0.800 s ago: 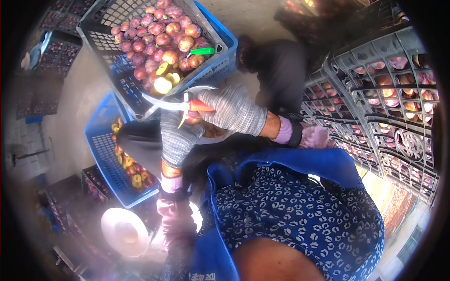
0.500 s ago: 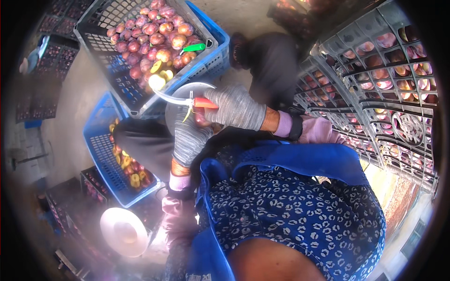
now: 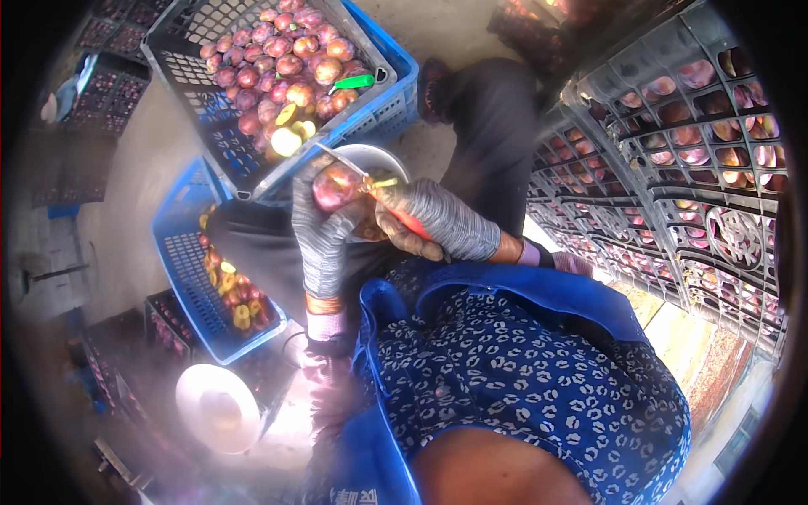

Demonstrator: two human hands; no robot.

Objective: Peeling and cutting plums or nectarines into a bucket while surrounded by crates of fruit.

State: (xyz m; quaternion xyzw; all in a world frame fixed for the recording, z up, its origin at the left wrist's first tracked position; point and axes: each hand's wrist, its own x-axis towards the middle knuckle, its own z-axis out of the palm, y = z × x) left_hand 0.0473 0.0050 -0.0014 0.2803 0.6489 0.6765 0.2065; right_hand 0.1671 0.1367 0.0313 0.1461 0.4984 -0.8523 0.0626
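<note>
A red-purple plum (image 3: 335, 187) is in my gloved left hand (image 3: 318, 240), its fingers curled round the fruit. My gloved right hand (image 3: 450, 220) grips a curved-blade knife (image 3: 412, 224) by its orange-red handle. The blade lies along the far side of the plum, with a yellowish-green bit by the handle's blade end. Beneath the hands is a pale round bowl (image 3: 389, 162), partly hidden. Just beyond, a dark crate (image 3: 181, 109) holds whole plums (image 3: 290, 63), some yellow cut pieces (image 3: 288, 140) and a green-handled knife (image 3: 353, 82).
At left, a blue basket (image 3: 181, 261) holds cut plums (image 3: 240, 311). Tall dark crates full of plums (image 3: 665, 168) rise at right. A white round object (image 3: 217, 410) stands at lower left. My dark-trousered legs flank the bowl; a blue apron (image 3: 522, 286) covers my lap.
Both hands have moved apart slightly, and the plum has turned into fuller view in my left hand. The knife's angle has shifted, with its handle now sloping toward me.
</note>
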